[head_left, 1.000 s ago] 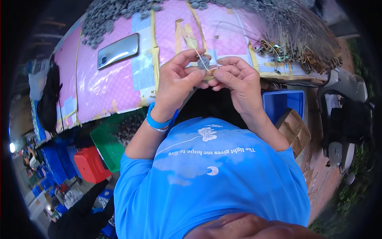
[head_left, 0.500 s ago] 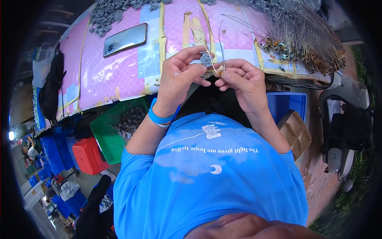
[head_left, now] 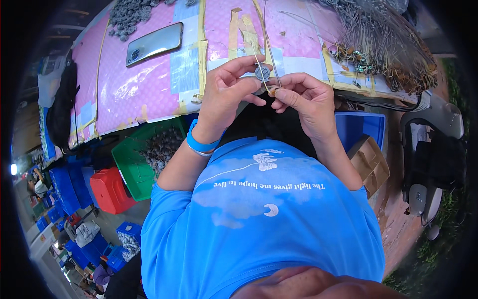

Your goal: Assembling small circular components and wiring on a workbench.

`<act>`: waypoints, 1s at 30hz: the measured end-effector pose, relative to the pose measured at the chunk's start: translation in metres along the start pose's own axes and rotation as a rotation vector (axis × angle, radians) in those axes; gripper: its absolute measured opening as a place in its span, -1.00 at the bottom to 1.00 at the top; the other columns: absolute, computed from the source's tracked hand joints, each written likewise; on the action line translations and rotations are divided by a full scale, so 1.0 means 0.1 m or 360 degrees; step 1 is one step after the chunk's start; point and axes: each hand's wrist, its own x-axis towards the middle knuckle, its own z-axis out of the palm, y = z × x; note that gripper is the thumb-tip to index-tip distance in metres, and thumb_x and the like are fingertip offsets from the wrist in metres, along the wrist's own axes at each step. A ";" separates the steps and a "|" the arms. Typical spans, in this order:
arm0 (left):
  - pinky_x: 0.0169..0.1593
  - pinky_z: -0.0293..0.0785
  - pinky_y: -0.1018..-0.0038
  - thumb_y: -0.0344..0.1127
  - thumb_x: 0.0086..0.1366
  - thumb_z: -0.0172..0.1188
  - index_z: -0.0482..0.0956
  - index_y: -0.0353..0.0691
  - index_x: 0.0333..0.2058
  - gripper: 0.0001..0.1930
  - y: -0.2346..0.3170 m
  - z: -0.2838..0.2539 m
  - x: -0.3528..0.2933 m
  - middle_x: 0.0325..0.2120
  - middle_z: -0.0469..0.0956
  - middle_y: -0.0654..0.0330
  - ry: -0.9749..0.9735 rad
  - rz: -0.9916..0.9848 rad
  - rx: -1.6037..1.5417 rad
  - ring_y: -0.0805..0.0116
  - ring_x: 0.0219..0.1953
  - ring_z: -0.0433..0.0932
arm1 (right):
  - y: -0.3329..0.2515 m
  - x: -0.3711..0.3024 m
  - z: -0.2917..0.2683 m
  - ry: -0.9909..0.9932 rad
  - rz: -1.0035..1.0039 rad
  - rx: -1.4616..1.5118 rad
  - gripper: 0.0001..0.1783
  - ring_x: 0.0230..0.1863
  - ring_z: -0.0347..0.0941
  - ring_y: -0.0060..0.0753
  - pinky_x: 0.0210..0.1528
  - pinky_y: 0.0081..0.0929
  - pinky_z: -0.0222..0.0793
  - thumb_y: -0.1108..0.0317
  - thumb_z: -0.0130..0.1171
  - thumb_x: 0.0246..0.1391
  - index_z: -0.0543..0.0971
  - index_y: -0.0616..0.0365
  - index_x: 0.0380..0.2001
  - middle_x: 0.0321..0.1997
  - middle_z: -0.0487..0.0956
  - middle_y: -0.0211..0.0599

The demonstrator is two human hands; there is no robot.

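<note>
My left hand [head_left: 226,88] pinches a small round grey plastic part [head_left: 262,73] between thumb and fingers, just over the table's near edge. Beside it, my right hand [head_left: 307,102] is closed on the end of a thin wire lead [head_left: 269,47], where a tiny orange-brown piece [head_left: 273,91] shows at the fingertips. One pale strand of the lead runs up across the grey part, and a darker one rises to its right. Both hands are nearly touching. Whether the orange-brown piece meets the grey part is too small to tell.
A pink-covered table [head_left: 144,94] carries a phone [head_left: 154,44], a heap of grey parts [head_left: 130,19] and a bundle of wire leads [head_left: 371,50]. Below stand a green crate [head_left: 122,154] with wired grey parts, a red container [head_left: 110,190], a blue bin [head_left: 359,119] and a cardboard box [head_left: 371,167].
The grey part has shifted slightly right, closer to my right fingertips. The lead's darker strand has swung left, nearer the pale one. Both hands keep their grip.
</note>
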 end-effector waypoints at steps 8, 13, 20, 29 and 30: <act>-0.30 0.69 0.54 -0.50 0.26 0.13 0.48 -0.45 0.07 -0.61 -0.02 0.01 0.01 -0.12 0.61 -0.07 0.0134 0.0059 0.0120 0.25 -0.19 0.68 | 0.05 0.03 0.01 0.0033 0.0069 -0.0074 -0.82 -0.37 0.61 -0.47 -0.29 -0.57 0.59 0.55 0.26 0.11 0.58 0.33 -0.19 -0.26 0.66 -0.16; -0.29 0.69 0.51 -0.50 0.31 0.08 0.51 -0.49 0.00 -0.69 0.06 0.01 0.02 -0.27 0.63 -0.02 0.0225 -0.0045 -0.0129 0.22 -0.34 0.70 | 0.24 -0.02 0.00 0.0050 0.0036 0.0029 -0.84 -0.30 0.62 -0.42 -0.24 -0.52 0.60 0.60 0.25 0.09 0.58 0.32 -0.22 -0.23 0.65 -0.16; -0.36 0.68 0.51 -0.49 0.32 0.06 0.54 -0.50 -0.04 -0.72 0.12 0.00 -0.09 -0.29 0.64 -0.02 -0.0038 -0.0062 -0.0195 0.24 -0.41 0.69 | 0.11 0.14 -0.05 0.0191 -0.0543 -0.0826 -0.78 -0.15 0.59 -0.42 -0.12 -0.54 0.53 0.54 0.17 0.19 0.55 0.34 -0.10 -0.08 0.63 -0.15; -0.46 0.62 0.56 -0.49 0.27 0.09 0.55 -0.48 -0.12 -0.76 0.15 0.15 -0.23 -0.41 0.65 -0.04 -0.0105 0.0054 0.0054 0.31 -0.52 0.67 | -0.03 0.29 0.07 -0.0356 -0.0346 0.0100 -0.84 -0.06 0.56 -0.35 0.06 -0.38 0.46 0.45 0.10 0.25 0.60 0.33 -0.22 -0.05 0.62 -0.01; -0.46 0.62 0.57 -0.50 0.26 0.09 0.55 -0.48 -0.16 -0.79 0.16 0.13 -0.22 -0.42 0.65 -0.04 -0.0101 0.0061 0.0020 0.31 -0.52 0.67 | -0.02 0.29 0.07 -0.0358 -0.0344 0.0102 -0.84 -0.06 0.56 -0.35 0.06 -0.38 0.46 0.45 0.10 0.25 0.60 0.33 -0.22 -0.05 0.62 -0.01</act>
